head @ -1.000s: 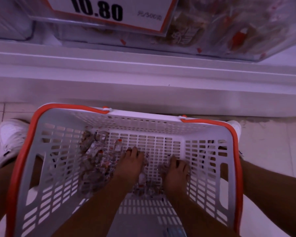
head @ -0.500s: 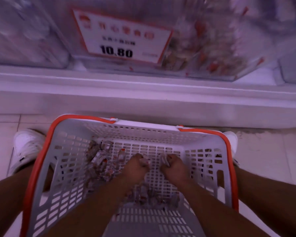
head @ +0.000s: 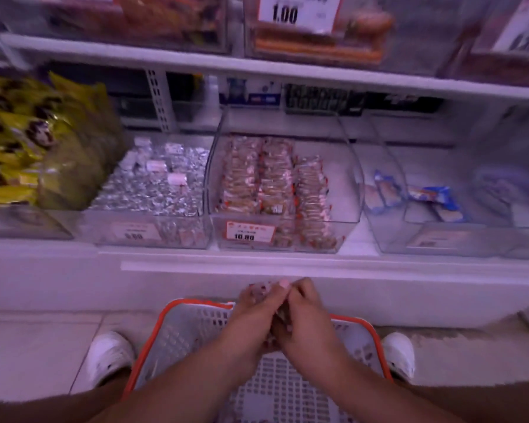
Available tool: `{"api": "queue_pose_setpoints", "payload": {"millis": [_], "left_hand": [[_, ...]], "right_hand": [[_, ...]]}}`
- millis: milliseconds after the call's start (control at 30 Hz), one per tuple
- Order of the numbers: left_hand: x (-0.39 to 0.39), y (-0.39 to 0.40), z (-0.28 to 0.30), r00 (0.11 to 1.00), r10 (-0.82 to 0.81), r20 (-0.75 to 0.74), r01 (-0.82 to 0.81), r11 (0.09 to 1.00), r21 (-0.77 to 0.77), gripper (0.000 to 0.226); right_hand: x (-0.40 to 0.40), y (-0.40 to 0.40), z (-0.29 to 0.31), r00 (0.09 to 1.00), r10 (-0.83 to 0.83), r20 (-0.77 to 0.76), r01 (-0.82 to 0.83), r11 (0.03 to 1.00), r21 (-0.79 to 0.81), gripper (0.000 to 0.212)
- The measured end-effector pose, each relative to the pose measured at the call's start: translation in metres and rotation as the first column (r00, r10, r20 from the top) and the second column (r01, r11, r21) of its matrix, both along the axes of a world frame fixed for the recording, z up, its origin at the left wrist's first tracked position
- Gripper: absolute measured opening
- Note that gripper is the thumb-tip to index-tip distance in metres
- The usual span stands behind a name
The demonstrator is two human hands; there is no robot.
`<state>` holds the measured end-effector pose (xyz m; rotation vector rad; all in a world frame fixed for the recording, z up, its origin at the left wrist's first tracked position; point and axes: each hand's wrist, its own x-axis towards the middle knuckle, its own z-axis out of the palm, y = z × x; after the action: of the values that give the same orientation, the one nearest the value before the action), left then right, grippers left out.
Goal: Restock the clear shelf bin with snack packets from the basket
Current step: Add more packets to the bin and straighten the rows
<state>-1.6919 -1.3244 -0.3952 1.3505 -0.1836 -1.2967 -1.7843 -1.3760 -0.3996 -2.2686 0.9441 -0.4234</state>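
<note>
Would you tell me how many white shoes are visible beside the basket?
2: one white shoe left of the basket, the other at its right.

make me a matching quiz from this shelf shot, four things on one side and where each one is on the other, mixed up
Things:
1. yellow packets
2. silver packets
3. blue packets
4. basket

Places:
A. on the floor, under both hands
B. bin just left of the 10.80 bin
C. far left of the shelf
D. bin just right of the 10.80 bin

Pairs: 1-C, 2-B, 3-D, 4-A

The 10.80 bin is the clear one with the orange price tag. The left hand and right hand together hold snack packets above the basket.
</note>
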Motion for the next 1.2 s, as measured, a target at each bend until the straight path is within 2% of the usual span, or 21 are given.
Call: {"api": "queue_pose_setpoints", "payload": {"millis": [67, 133, 233, 300, 367, 467, 567, 667, 733, 800, 833, 867, 933, 1000, 1100, 1200], "left_hand": [[0.011, 0.010, 0.017, 0.995, 0.057, 0.078, -0.054, 0.998, -0.036, 0.054], [0.023, 0.020, 0.028, 0.995, 0.049, 0.086, -0.044, 0.997, -0.056, 0.047], [0.033, 0.024, 0.032, 1.000, -0.001, 0.005, 0.002, 0.996, -0.085, 0.033], [0.036, 0.021, 0.031, 0.998, 0.048, -0.050, -0.051, 0.996, -0.078, 0.019], [0.041, 0.013, 0.029, 0.995, 0.078, -0.064, -0.081, 0.995, -0.056, 0.010], [0.048, 0.003, 0.028, 0.993, 0.088, -0.080, -0.093, 0.993, -0.067, 0.004], [0.051, -0.003, 0.024, 0.993, 0.098, -0.069, -0.105, 0.988, -0.117, 0.006], [0.052, -0.009, 0.020, 0.985, 0.171, -0.022, -0.173, 0.977, -0.126, 0.007], [0.054, -0.011, 0.018, 0.973, 0.228, 0.020, -0.223, 0.964, -0.143, 0.014], [0.054, -0.012, 0.018, 0.964, 0.258, 0.070, -0.244, 0.956, -0.164, 0.019], [0.053, -0.012, 0.019, 0.962, 0.257, 0.095, -0.238, 0.955, -0.175, 0.019], [0.051, -0.011, 0.020, 0.963, 0.241, 0.117, -0.217, 0.958, -0.188, 0.018], [0.046, -0.009, 0.020, 0.971, 0.183, 0.152, -0.147, 0.963, -0.226, 0.015], [0.042, -0.007, 0.020, 0.971, 0.138, 0.194, -0.084, 0.962, -0.261, 0.016], [0.041, -0.005, 0.018, 0.946, 0.111, 0.306, -0.015, 0.954, -0.298, 0.032], [0.036, -0.004, 0.014, 0.926, 0.121, 0.358, -0.022, 0.963, -0.269, 0.043]], "right_hand": [[-0.005, 0.004, 0.022, 0.994, 0.016, 0.111, -0.027, 0.995, 0.098, 0.048], [-0.010, 0.006, 0.037, 0.983, 0.018, 0.181, -0.049, 0.984, 0.173, 0.049], [-0.011, 0.002, 0.046, 0.970, 0.024, 0.241, -0.092, 0.957, 0.275, 0.040], [-0.006, -0.004, 0.046, 0.962, 0.015, 0.274, -0.113, 0.932, 0.345, 0.033], [0.003, -0.013, 0.045, 0.960, -0.048, 0.277, -0.073, 0.909, 0.410, 0.028], [0.015, -0.024, 0.042, 0.957, -0.129, 0.261, 0.010, 0.910, 0.414, 0.031], [0.024, -0.031, 0.039, 0.942, -0.172, 0.288, 0.049, 0.920, 0.388, 0.019], [0.028, -0.042, 0.039, 0.881, -0.327, 0.342, 0.161, 0.886, 0.435, 0.017], [0.025, -0.051, 0.041, 0.787, -0.465, 0.404, 0.173, 0.796, 0.580, 0.020], [0.021, -0.051, 0.045, 0.705, -0.588, 0.398, 0.079, 0.622, 0.779, 0.015], [0.019, -0.049, 0.046, 0.712, -0.603, 0.360, 0.043, 0.549, 0.835, 0.011], [0.019, -0.045, 0.043, 0.743, -0.589, 0.319, 0.045, 0.519, 0.854, 0.008], [0.021, -0.036, 0.040, 0.776, -0.574, 0.263, 0.095, 0.518, 0.850, 0.007], [0.023, -0.029, 0.040, 0.765, -0.579, 0.283, 0.060, 0.502, 0.863, 0.011], [0.026, -0.023, 0.044, 0.779, -0.516, 0.356, -0.106, 0.452, 0.886, 0.021], [0.026, -0.018, 0.042, 0.790, -0.500, 0.353, -0.143, 0.410, 0.901, 0.027]]}}
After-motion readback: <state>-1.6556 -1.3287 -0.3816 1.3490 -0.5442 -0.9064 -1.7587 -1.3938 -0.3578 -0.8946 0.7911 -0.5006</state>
